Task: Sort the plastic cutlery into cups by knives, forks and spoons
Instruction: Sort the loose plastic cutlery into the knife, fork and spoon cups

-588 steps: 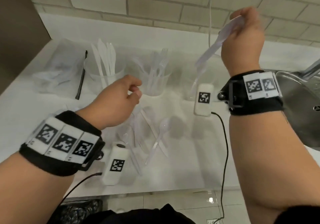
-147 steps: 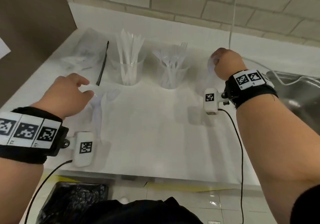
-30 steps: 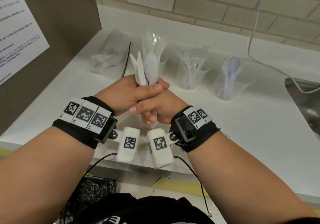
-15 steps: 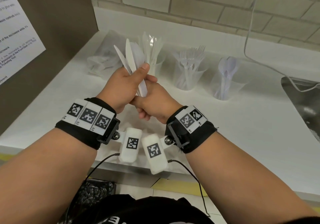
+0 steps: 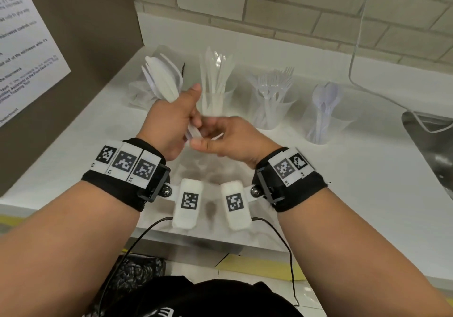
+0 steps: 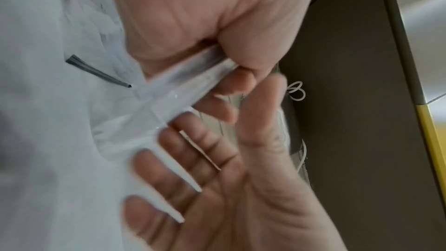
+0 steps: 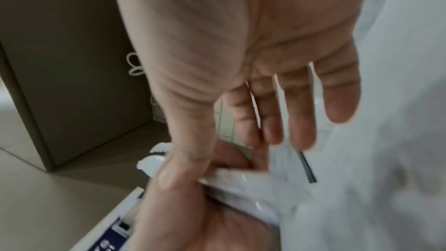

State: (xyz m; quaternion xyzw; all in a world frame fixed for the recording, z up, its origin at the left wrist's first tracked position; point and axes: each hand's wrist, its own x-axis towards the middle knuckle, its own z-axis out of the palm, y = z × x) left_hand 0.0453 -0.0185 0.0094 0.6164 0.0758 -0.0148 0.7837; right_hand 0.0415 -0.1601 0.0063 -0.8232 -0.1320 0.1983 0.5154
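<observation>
The left hand [image 5: 169, 123] holds a bundle of white plastic cutlery [image 5: 163, 81] by the handles, fingers and thumb curled round them. The wide ends stand up and lean to the left above the fist; the handle ends come out below the fist, toward the right hand [image 5: 230, 140]. The right hand is just beside them with fingers straight and spread, holding nothing; its thumb is close to the handle ends. On the white bench [image 5: 343, 182] behind the hands stand three clear cups in a row: the knife cup [image 5: 215, 101], the fork cup [image 5: 272, 110] and the spoon cup [image 5: 321, 125]. Which kinds are in the bundle I cannot tell surely.
</observation>
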